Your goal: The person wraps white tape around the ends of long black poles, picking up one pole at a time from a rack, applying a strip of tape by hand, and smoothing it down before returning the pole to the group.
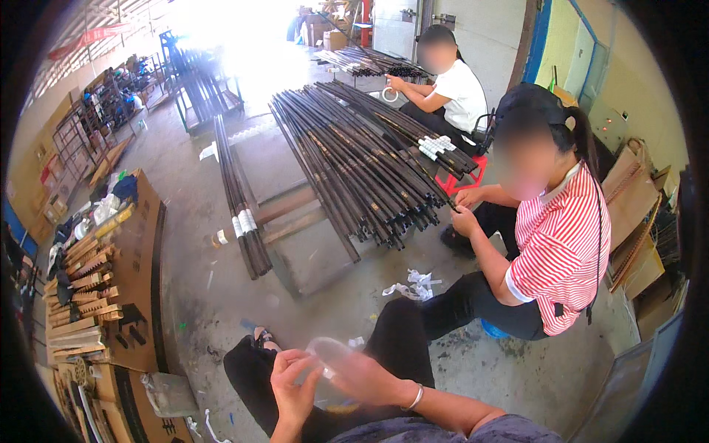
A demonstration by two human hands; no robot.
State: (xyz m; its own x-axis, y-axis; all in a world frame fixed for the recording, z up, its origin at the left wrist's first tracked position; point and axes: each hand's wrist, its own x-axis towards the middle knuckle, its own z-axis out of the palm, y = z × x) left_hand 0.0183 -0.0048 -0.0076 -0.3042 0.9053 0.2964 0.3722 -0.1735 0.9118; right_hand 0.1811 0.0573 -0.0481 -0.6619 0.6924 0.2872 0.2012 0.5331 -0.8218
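Note:
My hands are close together above my lap, at a pale, see-through roll of tape (325,347). My left hand (294,384) is closed in a pinch at the near left side of the roll, where a small white bit of tape shows. My right hand (365,380), with a bracelet at its wrist, holds the roll from the right; it is smeared by motion and its fingers are partly hidden. Ahead, many long dark poles (354,170) lie side by side on a low rack, their near ends pointing toward me.
A person in a striped shirt (557,251) sits at the right, both hands on a pole. Farther back, a person in white (461,92) holds a tape roll. Bundled poles (240,192) with white bands lie left of the rack. Cartons (133,295) bear wooden pieces. White scraps (415,285) litter the floor.

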